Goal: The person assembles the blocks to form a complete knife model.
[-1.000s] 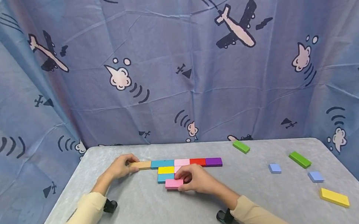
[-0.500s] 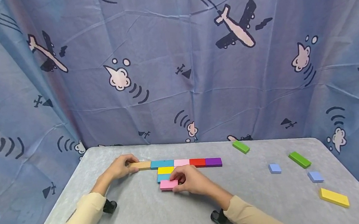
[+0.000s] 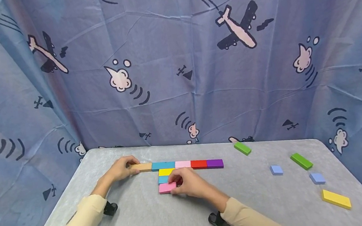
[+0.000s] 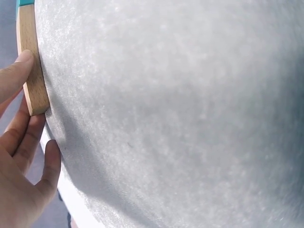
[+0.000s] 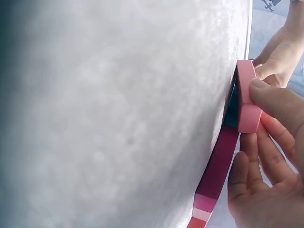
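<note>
Pinching a pink block, right hand angles inward; left hand grips a wooden block.

So the right hand has slid the front pink block leftward along the near side of the lower blue block. A second ago its left end sat well right of the blue one's left end; now they're roughly lined up. The fingers came along too and now cover the blue block's right end.
</note>
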The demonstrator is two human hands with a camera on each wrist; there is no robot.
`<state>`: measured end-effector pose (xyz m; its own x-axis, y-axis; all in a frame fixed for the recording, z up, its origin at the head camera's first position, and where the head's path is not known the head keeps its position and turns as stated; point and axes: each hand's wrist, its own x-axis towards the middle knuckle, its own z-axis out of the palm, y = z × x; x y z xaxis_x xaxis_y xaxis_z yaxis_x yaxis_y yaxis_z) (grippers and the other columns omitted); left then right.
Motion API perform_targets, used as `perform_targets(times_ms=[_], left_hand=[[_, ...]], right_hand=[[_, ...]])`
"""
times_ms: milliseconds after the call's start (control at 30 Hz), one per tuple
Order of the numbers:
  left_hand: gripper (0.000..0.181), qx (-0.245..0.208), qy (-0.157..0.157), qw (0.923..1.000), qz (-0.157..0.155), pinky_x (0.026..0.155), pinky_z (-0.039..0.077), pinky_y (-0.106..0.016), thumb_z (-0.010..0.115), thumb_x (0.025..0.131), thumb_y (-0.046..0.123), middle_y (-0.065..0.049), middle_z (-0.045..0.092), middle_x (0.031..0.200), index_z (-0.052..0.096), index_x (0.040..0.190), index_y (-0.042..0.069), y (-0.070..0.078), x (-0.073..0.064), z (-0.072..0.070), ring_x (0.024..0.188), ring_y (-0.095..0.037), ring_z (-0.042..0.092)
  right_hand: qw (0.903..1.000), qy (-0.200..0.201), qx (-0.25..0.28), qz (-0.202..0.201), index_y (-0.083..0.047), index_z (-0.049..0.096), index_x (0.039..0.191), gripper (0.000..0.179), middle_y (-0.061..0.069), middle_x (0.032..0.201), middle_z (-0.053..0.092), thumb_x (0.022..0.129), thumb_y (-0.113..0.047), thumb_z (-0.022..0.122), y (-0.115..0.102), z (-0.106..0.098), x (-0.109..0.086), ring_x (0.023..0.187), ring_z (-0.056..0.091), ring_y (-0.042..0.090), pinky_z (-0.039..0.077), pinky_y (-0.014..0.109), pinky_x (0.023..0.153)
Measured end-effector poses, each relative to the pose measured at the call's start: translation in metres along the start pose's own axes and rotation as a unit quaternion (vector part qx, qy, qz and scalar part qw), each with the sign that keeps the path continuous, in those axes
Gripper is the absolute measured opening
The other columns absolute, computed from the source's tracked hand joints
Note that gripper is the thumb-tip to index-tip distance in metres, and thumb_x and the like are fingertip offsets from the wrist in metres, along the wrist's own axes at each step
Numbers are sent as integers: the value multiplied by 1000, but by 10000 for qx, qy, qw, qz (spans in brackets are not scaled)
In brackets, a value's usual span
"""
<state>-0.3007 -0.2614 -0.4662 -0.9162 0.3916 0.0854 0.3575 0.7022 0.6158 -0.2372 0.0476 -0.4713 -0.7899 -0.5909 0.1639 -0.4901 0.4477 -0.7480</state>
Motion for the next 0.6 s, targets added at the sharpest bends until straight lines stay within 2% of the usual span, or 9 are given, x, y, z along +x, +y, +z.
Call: perform_targets(times_ms=[400,600], left_hand=[[18,-21,-8,10000,16,86,47,-49,81,88,8,-7,70,100,72,103,4,5,-1,-1,92,-27,61],[19,-2,2,10000,63,85,48,-48,81,87,8,-7,70,99,72,103,4,4,-1,-1,91,-26,62]], right_hand=[[9997,183,-65,158,-6,71,92,24,0,86,65,76,-1,89,-4,3,2,81,60,19,51,26,75],[9997,214,-43,95,-3,70,90,25,5,85,64,75,1,89,-6,3,2,80,60,22,50,26,73]])
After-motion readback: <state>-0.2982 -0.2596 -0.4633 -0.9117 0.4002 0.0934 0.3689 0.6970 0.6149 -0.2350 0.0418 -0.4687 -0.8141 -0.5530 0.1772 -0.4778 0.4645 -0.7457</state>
